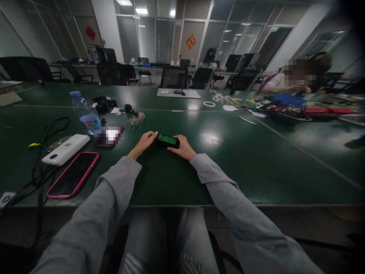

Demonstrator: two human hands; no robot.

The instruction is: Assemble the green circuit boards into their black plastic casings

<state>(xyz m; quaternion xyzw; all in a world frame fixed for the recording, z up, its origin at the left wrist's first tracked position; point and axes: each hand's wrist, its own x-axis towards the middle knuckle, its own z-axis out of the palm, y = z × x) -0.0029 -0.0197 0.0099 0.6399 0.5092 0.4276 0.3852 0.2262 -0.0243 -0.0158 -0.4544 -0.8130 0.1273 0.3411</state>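
A small black case with a green circuit board (167, 139) showing in its top is held between my two hands above the dark green table (159, 179). My right hand (184, 147) wraps round its right end, thumb in front and fingers behind. At the opposite end, my left hand (146, 142) is closed, its thumb and fingertips pinched at the case's left edge. Whether the left fingertips also hold some small part cannot be made out. The underside of the case is hidden.
To the left lie a pink-edged phone (73, 176), a white power bank (66, 150), black cables (38, 171) and another phone (108, 136). A water bottle (84, 112) stands behind, near eyeglasses (137, 118). Tangled cables (248, 103) cover the right back; a person (281, 82) sits there.
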